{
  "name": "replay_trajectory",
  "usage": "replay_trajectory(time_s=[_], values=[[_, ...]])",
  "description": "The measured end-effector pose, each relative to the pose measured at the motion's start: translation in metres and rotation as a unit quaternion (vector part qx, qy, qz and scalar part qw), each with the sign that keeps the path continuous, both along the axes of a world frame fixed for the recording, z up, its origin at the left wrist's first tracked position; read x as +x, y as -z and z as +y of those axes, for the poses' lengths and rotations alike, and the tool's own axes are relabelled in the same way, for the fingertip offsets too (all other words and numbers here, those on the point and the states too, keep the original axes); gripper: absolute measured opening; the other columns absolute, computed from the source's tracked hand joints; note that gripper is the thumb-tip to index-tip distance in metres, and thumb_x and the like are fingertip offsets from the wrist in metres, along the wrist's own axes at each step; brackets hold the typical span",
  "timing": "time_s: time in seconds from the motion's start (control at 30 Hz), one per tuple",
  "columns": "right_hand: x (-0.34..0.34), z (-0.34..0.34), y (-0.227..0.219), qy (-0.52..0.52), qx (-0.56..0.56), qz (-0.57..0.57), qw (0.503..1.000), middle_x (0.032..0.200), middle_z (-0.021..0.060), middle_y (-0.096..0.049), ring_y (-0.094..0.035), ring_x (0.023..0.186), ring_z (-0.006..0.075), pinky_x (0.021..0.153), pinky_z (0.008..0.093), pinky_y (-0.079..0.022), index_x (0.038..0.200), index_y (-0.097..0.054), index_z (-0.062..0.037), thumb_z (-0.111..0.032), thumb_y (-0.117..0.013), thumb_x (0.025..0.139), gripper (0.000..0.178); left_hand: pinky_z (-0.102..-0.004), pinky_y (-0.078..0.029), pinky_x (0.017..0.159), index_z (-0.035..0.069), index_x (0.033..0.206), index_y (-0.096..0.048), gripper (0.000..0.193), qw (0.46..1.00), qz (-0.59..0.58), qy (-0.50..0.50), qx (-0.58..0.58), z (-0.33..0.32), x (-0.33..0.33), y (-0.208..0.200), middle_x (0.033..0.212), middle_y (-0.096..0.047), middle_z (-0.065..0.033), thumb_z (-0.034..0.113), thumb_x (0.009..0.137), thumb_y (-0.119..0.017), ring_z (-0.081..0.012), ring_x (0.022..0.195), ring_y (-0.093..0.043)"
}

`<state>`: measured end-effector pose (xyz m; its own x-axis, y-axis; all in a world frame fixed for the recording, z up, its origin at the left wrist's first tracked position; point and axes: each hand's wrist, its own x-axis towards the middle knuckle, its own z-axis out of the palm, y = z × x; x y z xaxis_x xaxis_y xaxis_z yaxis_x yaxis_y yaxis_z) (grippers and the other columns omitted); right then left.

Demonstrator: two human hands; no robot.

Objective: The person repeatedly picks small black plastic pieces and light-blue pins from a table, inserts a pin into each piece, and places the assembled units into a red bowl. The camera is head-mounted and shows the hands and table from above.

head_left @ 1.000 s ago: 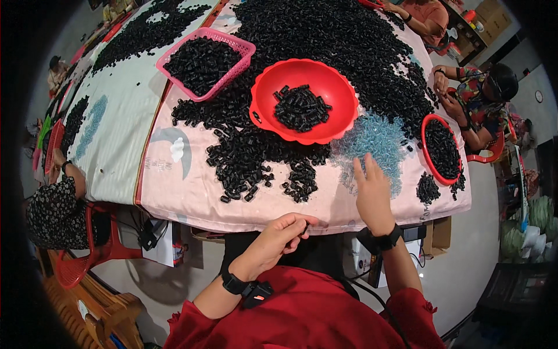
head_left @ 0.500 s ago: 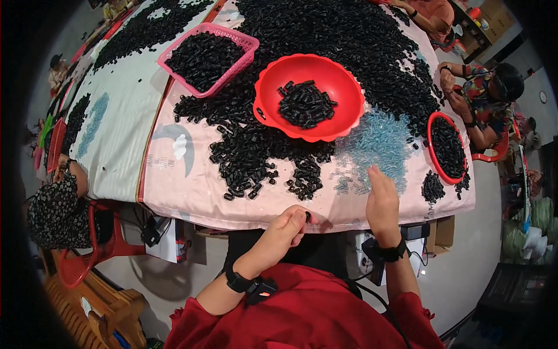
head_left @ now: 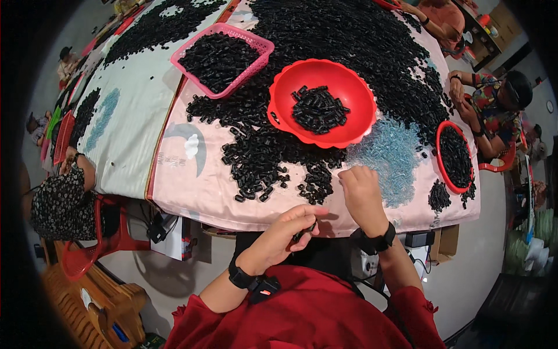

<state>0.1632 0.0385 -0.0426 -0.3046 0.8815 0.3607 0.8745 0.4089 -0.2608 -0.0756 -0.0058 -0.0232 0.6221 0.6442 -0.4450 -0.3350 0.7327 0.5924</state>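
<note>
My left hand (head_left: 287, 234) is held just in front of the table's near edge. Its index finger stretches out while the other fingers curl around a small black plastic piece (head_left: 304, 231). Over the cloth, my right hand (head_left: 361, 191) is closed with bent fingers, between a small cluster of black plastic pieces (head_left: 317, 183) and a pile of clear bluish tubes (head_left: 386, 157). Whether anything is in its fingertips is hidden. Beyond both hands sits a red scalloped bowl (head_left: 354, 99) with black pieces heaped in it.
A pink basket (head_left: 264, 49) full of black pieces stands at the back left. Near the right edge is a red oval basket (head_left: 440, 156), also filled. A large spread of black pieces (head_left: 349, 29) covers the far table. Other people sit around it.
My right hand has shifted left and its outstretched fingers have bent, leaving the clear tubes. My left index finger has straightened. The whole view has shifted slightly.
</note>
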Motion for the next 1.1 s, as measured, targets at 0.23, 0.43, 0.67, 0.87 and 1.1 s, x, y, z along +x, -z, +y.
replay_trajectory(time_s=[0.23,0.43,0.67,0.87,1.1], values=[[-0.010,0.017,0.006,-0.023,0.027,0.028,0.999,0.093,0.0085,-0.059,-0.058,0.094,0.0302,0.084,0.0434,-0.041,0.098,-0.067,-0.0077,-0.005,-0.066,0.088,0.011,-0.0191,-0.045,0.052,0.001,0.130,-0.066,0.032,0.999,0.009,-0.047,-0.021,0.024,-0.004,-0.009,0.102,-0.066,-0.0040,0.025,0.110,-0.058,-0.0055,0.072,-0.061],[-0.008,0.024,-0.001,-0.029,0.009,-0.042,0.999,0.094,0.0088,-0.057,-0.057,0.095,0.0298,0.084,0.0429,-0.040,0.096,-0.066,-0.0073,-0.006,-0.063,0.085,0.012,-0.0249,-0.052,0.064,0.001,0.132,-0.064,0.029,0.989,0.076,-0.085,0.090,0.088,0.000,-0.046,0.107,-0.067,-0.0040,0.016,0.107,-0.062,-0.0112,0.086,-0.065],[-0.010,0.027,-0.003,-0.034,0.011,-0.080,0.996,0.093,0.0094,-0.056,-0.056,0.094,0.0297,0.084,0.0440,-0.038,0.095,-0.065,-0.0066,-0.006,-0.065,0.086,0.009,-0.0321,-0.056,0.087,0.001,0.138,-0.057,0.039,0.981,0.093,-0.088,0.146,0.178,0.029,-0.054,0.122,-0.066,-0.0081,0.020,0.105,-0.066,-0.0207,0.106,-0.068],[-0.008,0.025,0.005,-0.033,0.005,-0.093,0.995,0.092,0.0095,-0.056,-0.055,0.093,0.0298,0.084,0.0444,-0.037,0.095,-0.062,-0.0080,-0.006,-0.069,0.087,0.010,-0.0339,-0.059,0.090,0.000,0.136,-0.056,0.044,0.959,0.171,-0.144,0.176,0.176,0.030,-0.057,0.126,-0.065,-0.0110,0.029,0.105,-0.067,-0.0225,0.116,-0.065],[-0.009,0.013,-0.008,-0.025,0.034,-0.016,0.999,0.091,0.0075,-0.062,-0.060,0.089,0.0290,0.085,0.0438,-0.038,0.095,-0.062,-0.0084,-0.004,-0.079,0.085,0.020,-0.0290,-0.059,0.060,-0.004,0.124,-0.063,0.029,0.902,0.321,-0.110,0.266,0.097,-0.013,-0.022,0.105,-0.070,-0.0098,0.018,0.104,-0.064,-0.0153,0.080,-0.072]])
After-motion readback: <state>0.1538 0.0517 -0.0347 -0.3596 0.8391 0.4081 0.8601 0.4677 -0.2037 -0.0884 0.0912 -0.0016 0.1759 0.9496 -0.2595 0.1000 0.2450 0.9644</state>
